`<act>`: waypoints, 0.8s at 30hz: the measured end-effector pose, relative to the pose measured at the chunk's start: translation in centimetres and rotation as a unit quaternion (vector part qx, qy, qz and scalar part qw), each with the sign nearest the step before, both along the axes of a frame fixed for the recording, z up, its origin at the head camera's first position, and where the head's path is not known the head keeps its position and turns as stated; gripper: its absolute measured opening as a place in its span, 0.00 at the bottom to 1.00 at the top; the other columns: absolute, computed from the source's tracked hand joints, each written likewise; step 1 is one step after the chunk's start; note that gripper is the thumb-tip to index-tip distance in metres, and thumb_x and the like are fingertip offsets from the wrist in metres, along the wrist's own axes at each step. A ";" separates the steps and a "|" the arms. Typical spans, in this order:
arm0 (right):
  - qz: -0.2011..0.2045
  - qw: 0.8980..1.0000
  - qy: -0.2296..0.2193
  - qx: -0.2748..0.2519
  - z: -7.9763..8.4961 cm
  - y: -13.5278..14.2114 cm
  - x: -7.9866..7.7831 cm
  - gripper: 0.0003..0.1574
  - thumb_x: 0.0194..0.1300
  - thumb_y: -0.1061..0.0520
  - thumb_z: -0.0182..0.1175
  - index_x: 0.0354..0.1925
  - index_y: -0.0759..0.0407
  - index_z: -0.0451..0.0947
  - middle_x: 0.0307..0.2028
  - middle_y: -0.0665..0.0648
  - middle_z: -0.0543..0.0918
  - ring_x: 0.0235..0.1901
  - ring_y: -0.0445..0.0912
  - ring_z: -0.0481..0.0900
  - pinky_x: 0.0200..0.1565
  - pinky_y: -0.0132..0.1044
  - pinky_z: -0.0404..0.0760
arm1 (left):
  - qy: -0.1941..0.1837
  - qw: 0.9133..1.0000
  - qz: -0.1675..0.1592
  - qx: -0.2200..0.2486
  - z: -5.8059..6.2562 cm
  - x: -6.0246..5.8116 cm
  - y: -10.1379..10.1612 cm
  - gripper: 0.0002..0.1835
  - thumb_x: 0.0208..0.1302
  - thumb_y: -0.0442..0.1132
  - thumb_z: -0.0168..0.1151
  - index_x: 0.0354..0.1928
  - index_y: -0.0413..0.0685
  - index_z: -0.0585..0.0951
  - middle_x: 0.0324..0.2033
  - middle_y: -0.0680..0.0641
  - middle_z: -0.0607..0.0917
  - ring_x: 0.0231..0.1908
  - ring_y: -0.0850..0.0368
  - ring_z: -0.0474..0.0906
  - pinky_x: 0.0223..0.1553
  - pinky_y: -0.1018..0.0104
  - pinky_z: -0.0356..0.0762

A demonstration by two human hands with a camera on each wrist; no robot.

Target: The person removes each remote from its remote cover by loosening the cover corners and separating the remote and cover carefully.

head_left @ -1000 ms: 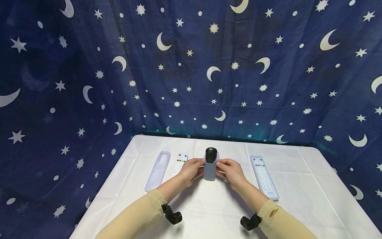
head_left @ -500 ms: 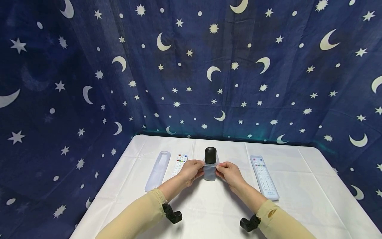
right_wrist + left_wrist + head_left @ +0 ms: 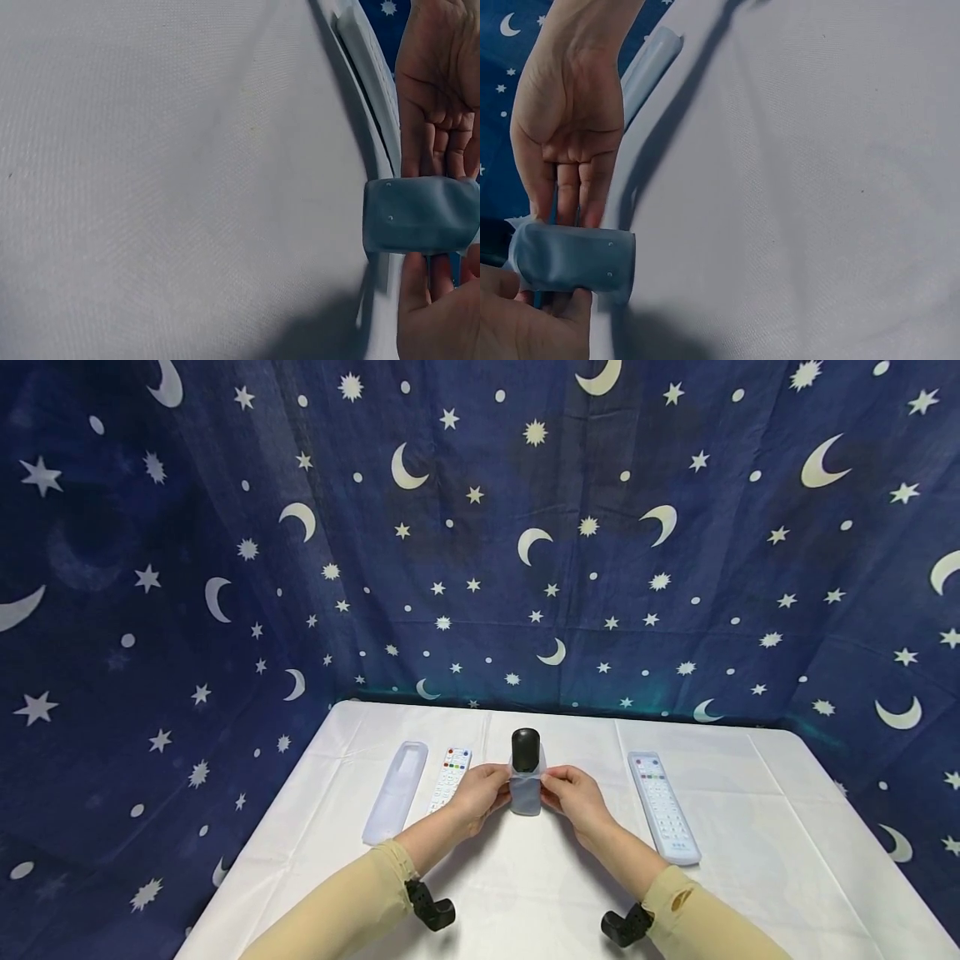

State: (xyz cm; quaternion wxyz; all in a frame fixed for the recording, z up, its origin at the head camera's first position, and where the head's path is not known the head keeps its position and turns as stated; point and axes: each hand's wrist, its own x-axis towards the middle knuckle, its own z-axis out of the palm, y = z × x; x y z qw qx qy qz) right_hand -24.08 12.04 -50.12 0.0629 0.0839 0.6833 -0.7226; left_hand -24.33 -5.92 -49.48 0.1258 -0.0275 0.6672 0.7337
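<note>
Between my two hands, a black-ended remote control (image 3: 526, 750) stands tilted up, its lower part inside a translucent silicone cover (image 3: 526, 797). My left hand (image 3: 477, 795) pinches the cover's left edge with thumb and fingers. On the opposite edge, my right hand (image 3: 576, 798) pinches it the same way. Both wrist views show the rounded bottom of the cover (image 3: 581, 259) spanning the gap between the hands. Any buttons on the held remote are out of sight.
A white remote control (image 3: 450, 777) lies left of my left hand, partly hidden by it. Farther left is a translucent cover (image 3: 395, 793). Another remote in a clear cover (image 3: 664, 810) lies to the right on the white table (image 3: 525, 893). A starry curtain (image 3: 480, 527) hangs behind.
The held remote has shifted slightly left. Translucent material now lies across its grey lower front, where the surface looked smoother before. Both hands keep their pinch.
</note>
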 end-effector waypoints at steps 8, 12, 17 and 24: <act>0.026 1.000 0.002 0.014 -1.0 -0.5 1.2 0.19 0.72 0.62 0.63 0.56 0.72 0.77 0.44 0.62 0.85 0.43 0.50 0.84 0.53 0.51 0.83 | 0.003 1.000 -0.003 -0.008 -0.9 1.1 -0.4 0.20 0.75 0.36 0.54 0.60 0.26 0.75 0.50 0.37 0.84 0.53 0.47 0.81 0.60 0.49 0.77; 0.018 1.000 0.013 0.010 -1.3 -0.5 1.2 0.16 0.71 0.63 0.64 0.52 0.73 0.78 0.42 0.62 0.84 0.41 0.49 0.84 0.50 0.50 0.85 | 0.012 1.000 0.004 -0.004 -0.9 1.2 -0.2 0.19 0.74 0.35 0.56 0.58 0.26 0.75 0.48 0.38 0.83 0.50 0.51 0.80 0.60 0.48 0.77; 0.004 1.000 0.023 0.013 -1.2 -0.4 0.8 0.13 0.71 0.64 0.63 0.49 0.73 0.79 0.41 0.62 0.84 0.39 0.47 0.84 0.48 0.49 0.86 | 0.018 1.000 0.009 -0.011 -0.6 0.9 0.3 0.16 0.74 0.34 0.57 0.54 0.27 0.76 0.46 0.38 0.82 0.48 0.52 0.80 0.59 0.48 0.77; 0.002 0.999 0.026 0.020 -0.8 -0.2 0.4 0.13 0.71 0.64 0.63 0.49 0.73 0.79 0.41 0.62 0.84 0.39 0.47 0.84 0.48 0.47 0.86 | 0.019 1.000 0.004 -0.009 -0.6 0.4 0.5 0.16 0.73 0.36 0.58 0.54 0.28 0.76 0.46 0.39 0.82 0.49 0.51 0.80 0.59 0.47 0.77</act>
